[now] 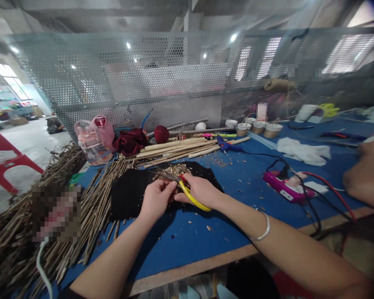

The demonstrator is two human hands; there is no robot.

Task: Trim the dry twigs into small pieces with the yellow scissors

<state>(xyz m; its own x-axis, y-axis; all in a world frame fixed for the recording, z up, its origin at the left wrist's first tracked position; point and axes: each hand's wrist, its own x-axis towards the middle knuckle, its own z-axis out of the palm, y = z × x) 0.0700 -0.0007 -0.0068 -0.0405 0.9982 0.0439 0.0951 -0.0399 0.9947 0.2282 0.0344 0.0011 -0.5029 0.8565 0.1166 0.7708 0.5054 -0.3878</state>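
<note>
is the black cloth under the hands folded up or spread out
Spread out: the black cloth lies mostly flat on the blue tabletop, with a pile of clippings on it.

I saw the left hand [156, 198] and right hand [204, 192] bare — a silver bangle [268, 227] on the right forearm [293, 251], a dark sleeve [72, 293] edging the left arm [112, 257].

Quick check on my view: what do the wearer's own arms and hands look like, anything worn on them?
The left hand and right hand are ungloved. A slim, silver-coloured bangle rings the right forearm. A dark sleeve edges in by the left arm.
</note>
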